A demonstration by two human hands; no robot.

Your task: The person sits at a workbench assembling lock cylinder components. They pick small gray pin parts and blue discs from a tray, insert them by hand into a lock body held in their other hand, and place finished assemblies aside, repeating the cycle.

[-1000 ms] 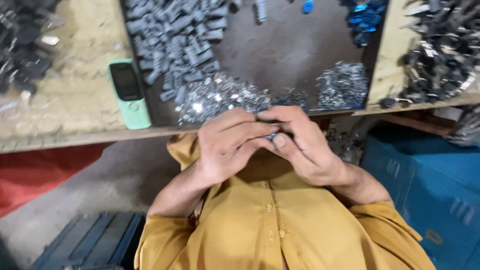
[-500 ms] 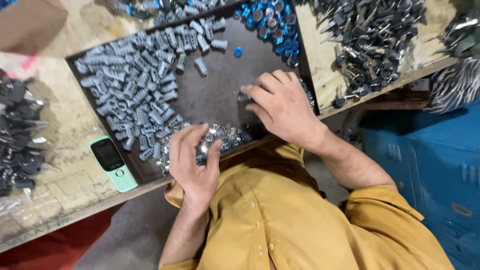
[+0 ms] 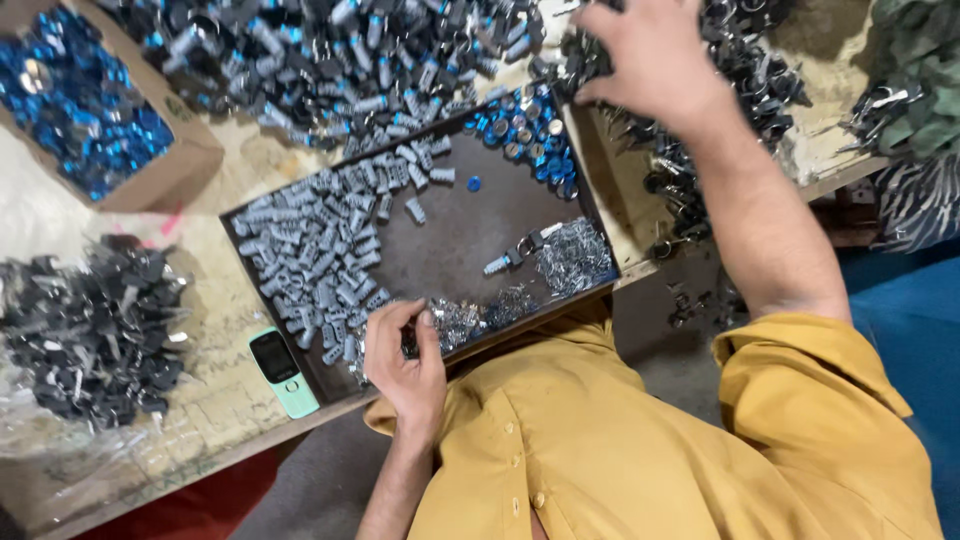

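Observation:
A dark metal tray (image 3: 460, 225) lies on the bench in front of me. It holds a heap of grey cylinders (image 3: 320, 250) on its left, blue caps (image 3: 530, 135) in its far corner, and small silver parts (image 3: 575, 255) along its near side. My left hand (image 3: 405, 360) rests on the tray's near edge, thumb and forefinger pinched on silver parts (image 3: 470, 318). My right hand (image 3: 650, 60) reaches far over the tray's right side, fingers curled down into a pile of dark keyed pieces (image 3: 740, 70). One assembled piece (image 3: 505, 262) lies alone mid-tray.
A cardboard box of blue caps (image 3: 80, 100) stands at the far left. A heap of black parts (image 3: 90, 330) lies on plastic at the left. A green phone (image 3: 283, 372) lies beside the tray. More grey-and-blue cylinders (image 3: 330, 50) are piled behind it. A blue crate (image 3: 900, 300) is below right.
My hands have parted from in front of my chest. The left went down to the silver parts at the tray's near edge. The right has reached out past the tray to the dark pile.

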